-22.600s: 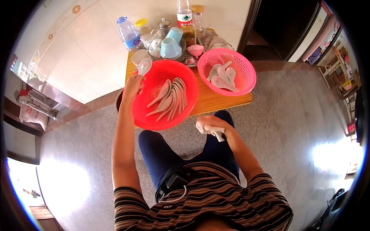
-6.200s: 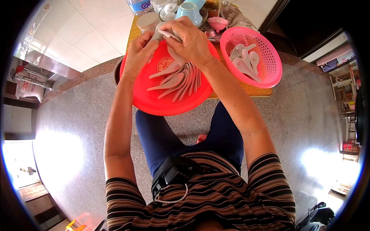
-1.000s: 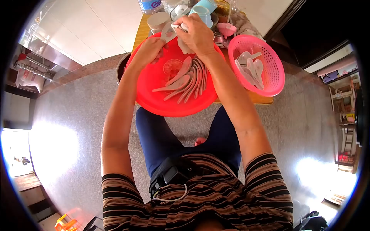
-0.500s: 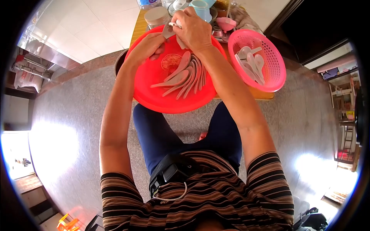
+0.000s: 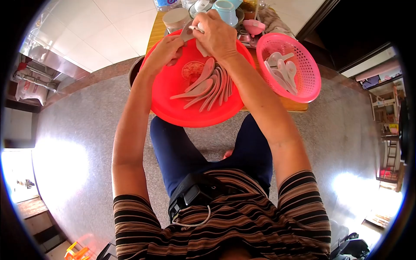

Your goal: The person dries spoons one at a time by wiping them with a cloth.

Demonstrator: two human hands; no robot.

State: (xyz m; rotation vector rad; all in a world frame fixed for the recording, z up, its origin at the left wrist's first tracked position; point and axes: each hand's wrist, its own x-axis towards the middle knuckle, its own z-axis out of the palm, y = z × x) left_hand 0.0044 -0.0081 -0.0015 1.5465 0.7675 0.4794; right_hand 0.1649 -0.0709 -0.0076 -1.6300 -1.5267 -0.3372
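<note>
- While the left hand [image 5: 168,48] pinches one end of a spoon [image 5: 186,34], the right hand [image 5: 216,38] works at its other end with a pale cloth [image 5: 202,48]; the fingers hide which end is the bowl.
- Left hand: fingers bent and thumb closed on the spoon. Right hand: curled tightly round the cloth, a loose flap hanging below it.
- Raised over the far edge of the red basin [image 5: 173,115], the spoon lies between the two hands, clear of the basin spoons [image 5: 200,89].
- The step in hand looks to me like wiping this one spoon.
- My judgement of the next move: it calls for a steady pinch on the left and light, even pressure through the cloth on the right, keeping the spoon off the rim.
- Counted: one spoon in hand, one cloth, one basin, one pink colander [image 5: 312,65].
- Basin spoons: about eight, fanned and overlapping, so the count is uncertain.
- Colander spoons [image 5: 281,70]: about five, partly stacked, so again not sure.
- Beyond the basin on the table [image 5: 299,105]: one lidded jar [image 5: 177,19] and two blue cups [image 5: 225,14], the second cut off by the frame.
</note>
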